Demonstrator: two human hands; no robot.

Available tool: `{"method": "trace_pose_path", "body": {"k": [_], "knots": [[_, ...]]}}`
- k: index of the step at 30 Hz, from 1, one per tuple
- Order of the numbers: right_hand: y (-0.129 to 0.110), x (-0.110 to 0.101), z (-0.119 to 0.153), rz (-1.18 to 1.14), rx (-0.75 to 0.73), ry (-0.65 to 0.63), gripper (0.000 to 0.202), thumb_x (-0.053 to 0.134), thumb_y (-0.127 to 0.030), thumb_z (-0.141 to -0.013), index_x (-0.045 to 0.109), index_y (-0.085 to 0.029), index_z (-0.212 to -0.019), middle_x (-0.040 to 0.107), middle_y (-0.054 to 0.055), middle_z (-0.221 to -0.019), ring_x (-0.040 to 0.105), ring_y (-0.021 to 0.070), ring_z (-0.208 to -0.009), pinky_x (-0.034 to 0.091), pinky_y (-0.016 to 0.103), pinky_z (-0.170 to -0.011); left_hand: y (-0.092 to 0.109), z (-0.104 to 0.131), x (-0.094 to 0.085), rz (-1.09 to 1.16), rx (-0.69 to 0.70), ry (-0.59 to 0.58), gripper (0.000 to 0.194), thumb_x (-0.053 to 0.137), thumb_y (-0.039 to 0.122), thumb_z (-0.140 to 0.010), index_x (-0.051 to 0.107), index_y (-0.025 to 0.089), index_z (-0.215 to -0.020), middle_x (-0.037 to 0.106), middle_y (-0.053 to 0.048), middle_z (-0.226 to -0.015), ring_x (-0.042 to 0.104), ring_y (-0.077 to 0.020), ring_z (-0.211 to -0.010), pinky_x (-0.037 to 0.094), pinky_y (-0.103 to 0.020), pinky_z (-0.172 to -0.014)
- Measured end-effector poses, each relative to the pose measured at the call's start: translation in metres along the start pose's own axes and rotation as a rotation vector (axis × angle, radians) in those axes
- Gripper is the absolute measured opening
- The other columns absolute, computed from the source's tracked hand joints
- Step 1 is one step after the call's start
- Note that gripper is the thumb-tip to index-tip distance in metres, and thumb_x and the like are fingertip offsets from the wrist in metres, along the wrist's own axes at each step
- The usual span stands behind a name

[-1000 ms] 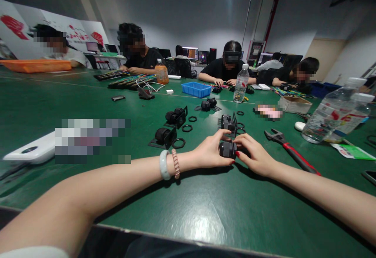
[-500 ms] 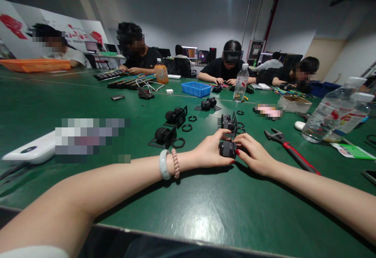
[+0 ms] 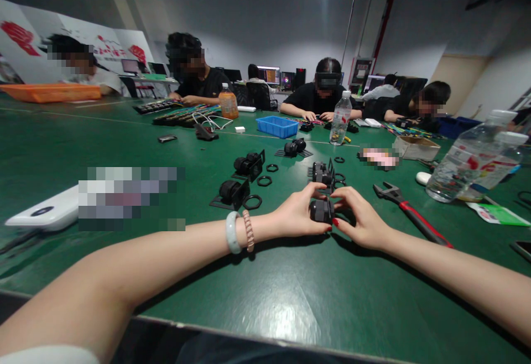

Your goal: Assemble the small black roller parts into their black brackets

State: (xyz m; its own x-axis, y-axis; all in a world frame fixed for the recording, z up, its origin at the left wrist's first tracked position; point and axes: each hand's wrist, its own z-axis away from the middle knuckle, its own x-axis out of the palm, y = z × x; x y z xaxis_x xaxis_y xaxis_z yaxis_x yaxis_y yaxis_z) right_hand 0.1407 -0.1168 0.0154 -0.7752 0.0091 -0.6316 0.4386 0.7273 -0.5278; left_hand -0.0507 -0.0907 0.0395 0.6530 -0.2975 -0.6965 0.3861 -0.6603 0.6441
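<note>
Between thumb and fingers, my left hand holds a black ribbed cable gland low over the table, its domed end toward the palm. My right hand curves around the gland's right end, with thumb and fingertips at its rim; whether a nut sits there is hidden. Just behind stands another black gland on a slotted bracket. To the left, more glands on brackets stand beside loose black hex nuts.
An adjustable wrench with red-black handles lies right of my right hand. Plastic bottles stand farther right. A blue tray is toward the back, a white device at left. Several people sit across the green table.
My right hand's fingers have lifted and arched wider around the gland's right end, and its thumb has shifted slightly. My left hand keeps the gland in place.
</note>
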Motion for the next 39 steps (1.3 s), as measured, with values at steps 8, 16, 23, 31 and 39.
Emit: {"method": "trace_pose_path", "body": {"k": [8, 16, 23, 31, 39], "knots": [[-0.0029, -0.0006, -0.0009, 0.084, -0.058, -0.011, 0.046, 0.058, -0.013, -0.065, 0.041, -0.020, -0.107, 0.044, 0.009, -0.105, 0.048, 0.0217, -0.097, 0.047, 0.037, -0.080, 0.0011, 0.0001, -0.0011, 0.030, 0.009, -0.001, 0.069, 0.068, 0.029, -0.058, 0.036, 0.018, -0.117, 0.057, -0.009, -0.105, 0.059, -0.0221, -0.089, 0.047, -0.034, -0.076], [-0.0028, 0.0006, -0.0008, 0.100, -0.057, -0.013, 0.045, 0.058, -0.014, -0.066, 0.040, -0.021, -0.107, 0.045, 0.009, -0.105, 0.049, 0.0221, -0.097, 0.046, 0.039, -0.081, 0.0022, 0.0007, -0.0015, 0.039, 0.007, 0.000, 0.069, 0.068, 0.029, -0.058, 0.035, 0.017, -0.118, 0.059, -0.008, -0.102, 0.059, -0.0215, -0.087, 0.047, -0.034, -0.075], [-0.0020, -0.0003, -0.0009, 0.110, -0.058, -0.028, 0.043, 0.057, -0.016, -0.067, 0.040, -0.022, -0.106, 0.046, 0.009, -0.104, 0.049, 0.0236, -0.097, 0.046, 0.040, -0.079, 0.0030, 0.0003, -0.0018, 0.045, 0.004, -0.002, 0.068, 0.068, 0.029, -0.058, 0.035, 0.017, -0.117, 0.058, -0.009, -0.105, 0.059, -0.0220, -0.090, 0.046, -0.034, -0.077], [-0.0026, -0.0009, -0.0016, 0.130, -0.041, -0.038, 0.040, 0.056, -0.017, -0.069, 0.041, -0.020, -0.105, 0.048, 0.009, -0.101, 0.049, 0.0222, -0.093, 0.045, 0.038, -0.080, 0.0028, 0.0008, -0.0014, 0.035, 0.006, 0.000, 0.068, 0.067, 0.028, -0.059, 0.035, 0.018, -0.118, 0.057, -0.009, -0.106, 0.059, -0.0213, -0.089, 0.047, -0.034, -0.076], [-0.0014, -0.0012, -0.0016, 0.139, -0.030, -0.048, 0.034, 0.054, -0.020, -0.073, 0.043, -0.020, -0.105, 0.050, 0.009, -0.098, 0.050, 0.0219, -0.090, 0.045, 0.038, -0.077, 0.0020, 0.0004, -0.0007, 0.031, 0.004, 0.000, 0.069, 0.068, 0.028, -0.058, 0.035, 0.018, -0.118, 0.057, -0.009, -0.106, 0.059, -0.0215, -0.089, 0.046, -0.034, -0.078]]}}
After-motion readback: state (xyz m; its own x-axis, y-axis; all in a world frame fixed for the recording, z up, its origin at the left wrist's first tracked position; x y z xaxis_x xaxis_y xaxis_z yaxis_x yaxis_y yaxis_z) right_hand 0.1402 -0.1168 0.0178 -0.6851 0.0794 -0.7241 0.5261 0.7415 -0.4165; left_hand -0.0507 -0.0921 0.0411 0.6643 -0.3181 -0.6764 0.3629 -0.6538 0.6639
